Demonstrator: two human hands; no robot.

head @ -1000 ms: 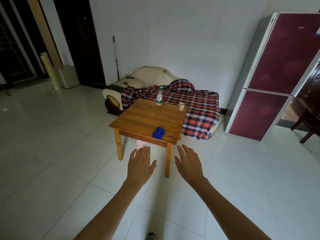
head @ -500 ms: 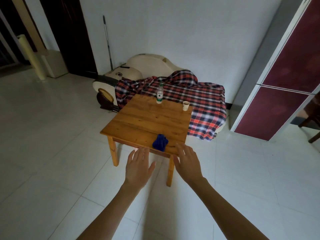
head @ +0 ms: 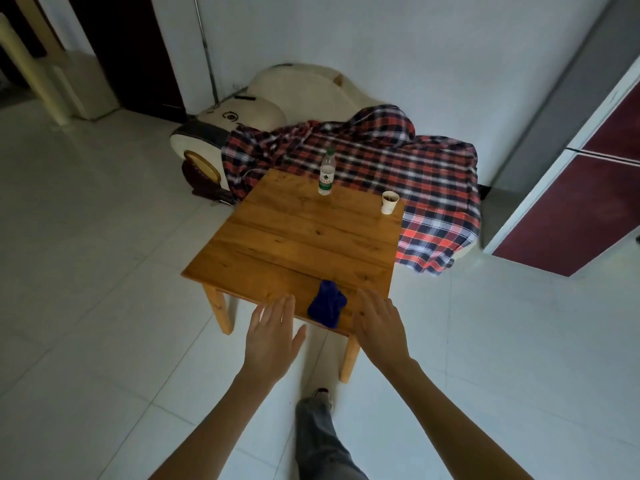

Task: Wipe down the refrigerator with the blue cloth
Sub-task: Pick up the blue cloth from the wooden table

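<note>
- The cloth (head: 327,304), a crumpled dark blue lump, lies at the near edge of the table (head: 304,237), just below the middle of the frame.
- The left hand (head: 272,332) is palm down with its fingers straight and slightly spread, grasping nothing. It sits just left of the cloth, fingertips over the table's near edge. Whether they touch the wood cannot be told.
- The right hand (head: 379,329) is also flat and released, palm down, just right of the cloth, with its fingertips over the table's near right corner.
- Neither hand touches the cloth, which lies between them.
- The fridge (head: 588,209) stands at the right edge of the frame, with dark red doors in a white frame and a grey side, well apart from the cloth.
- A clear bottle (head: 326,173) with a green label stands upright at the table's far edge.
- A white cup (head: 389,202) stands upright at the far right corner, with something dark inside.
- A red, white and navy plaid blanket (head: 433,174) is draped over a cream chair (head: 298,95) behind the table, in the upper middle.
- A thin pole (head: 207,53) leans on the white wall (head: 415,46) at upper left, beside a dark door (head: 128,53).
- A leg (head: 322,441) in grey trousers and a shoe (head: 322,393) show at bottom centre, between the forearms, on the white tiled floor (head: 104,271).
</note>
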